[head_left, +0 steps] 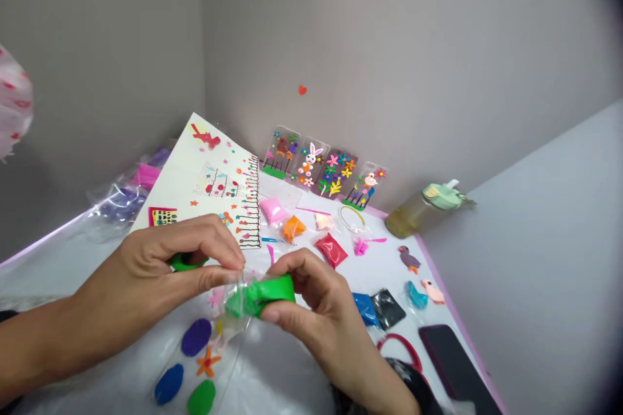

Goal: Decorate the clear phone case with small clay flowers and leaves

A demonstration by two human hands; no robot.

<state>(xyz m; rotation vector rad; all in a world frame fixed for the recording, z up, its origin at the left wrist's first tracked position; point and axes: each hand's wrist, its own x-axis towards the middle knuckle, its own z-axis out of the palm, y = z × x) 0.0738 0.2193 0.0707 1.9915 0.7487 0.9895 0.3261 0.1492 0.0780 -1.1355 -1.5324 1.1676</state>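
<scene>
The white table [287, 373] carries everything, and I work at its near side. Above it are my two hands. My left hand [158, 272] pinches the clear bag [232, 306] near its mouth, between thumb and fingertips, and one more green piece [187, 262] is tucked under the bent fingers. My right hand [326, 314] has thumb and forefinger closed on the green clay [277, 288], which is partly outside the bag and partly inside, between both hands.

I judge this clay to be very light and soft, a little sticky rather than slippery. It bends in a loop at my right fingers, so a hard pinch would probably leave dents and a quick pull could tear it. I think it is best to take it by the thick outer part, with flat pads, while the other hand keeps the thin, limp plastic.

Of the other containers, the biggest is the crumpled plastic bundle [121, 198] at the left, with purple and pink inside. Next is the bottle [422, 211] with its pale green lid; low down it looks yellowish, but I cannot tell the contents. Then come small packets: red [331, 249], pink [274, 210], black [388, 308], blue [366, 309] and orange [293, 229], each showing one colour.
</scene>
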